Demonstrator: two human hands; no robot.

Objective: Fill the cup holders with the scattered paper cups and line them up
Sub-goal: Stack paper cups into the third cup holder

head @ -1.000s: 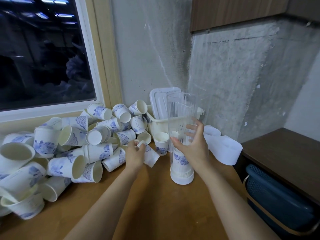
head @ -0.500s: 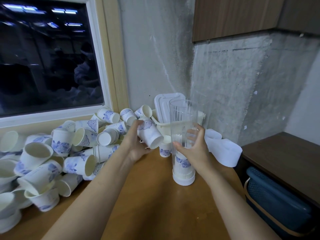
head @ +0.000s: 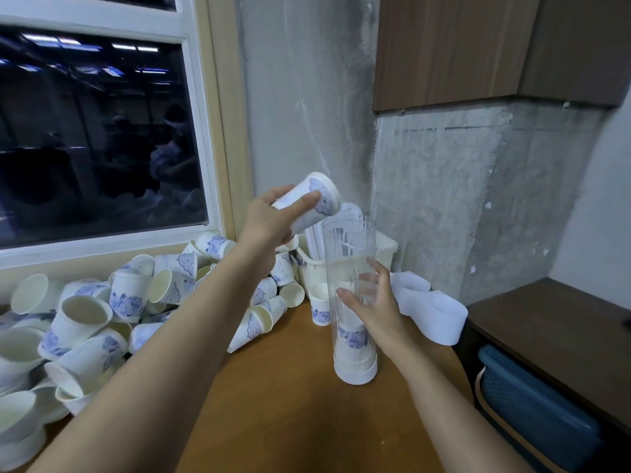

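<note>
A tall clear plastic cup holder (head: pixel 351 268) stands upright on the wooden table, with cups stacked in its white base. My right hand (head: pixel 370 302) grips the tube around its middle. My left hand (head: pixel 269 220) holds a white paper cup with blue print (head: pixel 319 199), tilted on its side just above and left of the holder's open top. A heap of several scattered paper cups (head: pixel 102 319) covers the table's left side, under the window.
A cream plastic basket (head: pixel 386 247) with a white lid stands behind the holder by the concrete wall. White cup holder caps (head: pixel 430 308) lie to the right. A dark side table (head: pixel 553 322) and a blue bin (head: pixel 532 404) sit beyond the table's right edge.
My left hand picked a cup from the heap and lifted it up to the holder's open top. My right hand kept its hold on the tube.
</note>
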